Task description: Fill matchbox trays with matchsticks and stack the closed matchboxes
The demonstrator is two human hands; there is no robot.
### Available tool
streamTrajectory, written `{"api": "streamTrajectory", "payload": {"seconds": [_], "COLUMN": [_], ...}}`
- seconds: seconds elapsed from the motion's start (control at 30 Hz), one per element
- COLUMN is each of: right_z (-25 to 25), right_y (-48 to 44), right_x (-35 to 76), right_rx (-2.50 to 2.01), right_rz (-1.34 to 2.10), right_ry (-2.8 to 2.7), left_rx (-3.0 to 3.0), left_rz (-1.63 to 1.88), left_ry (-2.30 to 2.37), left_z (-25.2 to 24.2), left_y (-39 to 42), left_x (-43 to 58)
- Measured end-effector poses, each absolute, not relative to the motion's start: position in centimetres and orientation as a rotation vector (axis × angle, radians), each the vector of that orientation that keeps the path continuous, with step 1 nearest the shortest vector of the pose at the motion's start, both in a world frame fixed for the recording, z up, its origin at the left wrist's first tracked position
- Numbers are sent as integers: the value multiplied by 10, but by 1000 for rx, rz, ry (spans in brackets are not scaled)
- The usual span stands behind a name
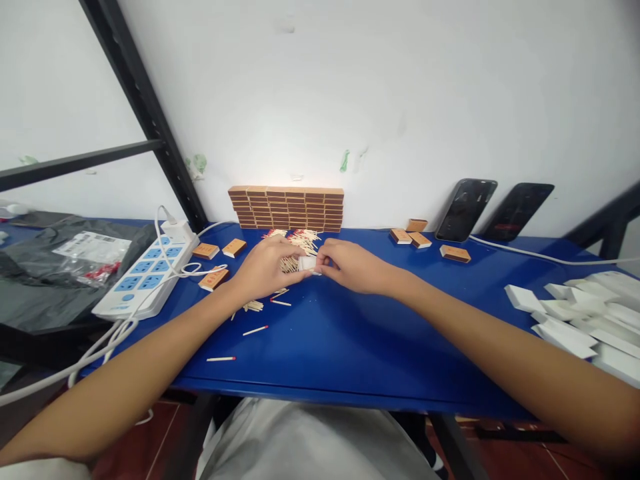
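Both my hands meet over the middle of the blue table (350,347). My left hand (265,268) is closed around a bunch of matchsticks and touches a small white matchbox tray (307,263). My right hand (350,265) pinches the same white tray from the right. A loose pile of matchsticks (303,238) lies just behind the hands. Single matchsticks (255,330) are scattered on the table in front of my left hand.
A stack of brown matchboxes (287,208) stands against the wall. Loose brown matchboxes (220,250) lie left and right. A white power strip (145,277) and cables sit at the left. Several white trays (575,320) are piled at the right. Two phones (465,209) lean on the wall.
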State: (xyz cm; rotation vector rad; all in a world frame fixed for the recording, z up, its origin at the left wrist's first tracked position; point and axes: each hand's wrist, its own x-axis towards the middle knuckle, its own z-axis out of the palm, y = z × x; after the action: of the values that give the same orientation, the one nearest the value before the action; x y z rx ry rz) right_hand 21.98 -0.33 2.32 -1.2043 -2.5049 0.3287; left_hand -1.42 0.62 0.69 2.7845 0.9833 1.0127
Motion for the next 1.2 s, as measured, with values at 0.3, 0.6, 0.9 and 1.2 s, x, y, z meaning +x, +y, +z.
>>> {"api": "streamTrajectory", "payload": {"seconds": [0.3, 0.6, 0.9, 1.2], "right_z": [20, 15, 22, 29], "right_y": [0, -12, -23, -27], "right_x": [223, 229, 238, 242], "right_rx": [-1189, -1103, -1148, -1185], "right_rz": [385, 384, 298, 446], "right_ry": [-2469, -2511, -2588, -2605], "left_rx": [2794, 2753, 2696, 2696], "left_rz": [1061, 1142, 1164, 1154], "left_ry": [1004, 906, 859, 842], "left_z": [5, 2, 1, 0], "left_y": [9, 4, 1, -1], "left_x": [-16, -11, -8, -8]}}
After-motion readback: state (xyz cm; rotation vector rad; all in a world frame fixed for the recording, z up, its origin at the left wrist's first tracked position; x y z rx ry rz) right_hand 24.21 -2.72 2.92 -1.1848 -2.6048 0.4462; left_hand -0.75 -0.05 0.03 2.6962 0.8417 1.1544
